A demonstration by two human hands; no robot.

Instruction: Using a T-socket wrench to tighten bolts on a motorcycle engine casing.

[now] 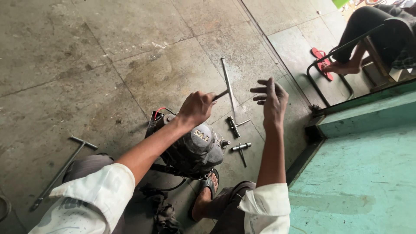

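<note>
My left hand [196,107] is closed around the shaft of a long metal T-handle wrench [228,83], held just above a dark engine block [193,147] that rests on the concrete floor between my knees. My right hand [271,99] hovers in the air to the right of the wrench, fingers spread and holding nothing. Below it on the floor lie two small metal socket tools [234,126] [241,147]. My foot in a sandal [207,193] sits next to the engine.
Another long T-handle wrench [60,171] lies on the floor at the left. A green raised ledge [359,173] runs along the right. At the top right a seated person's legs [355,43] and a red sandal [321,63] are near a black metal chair frame [329,65].
</note>
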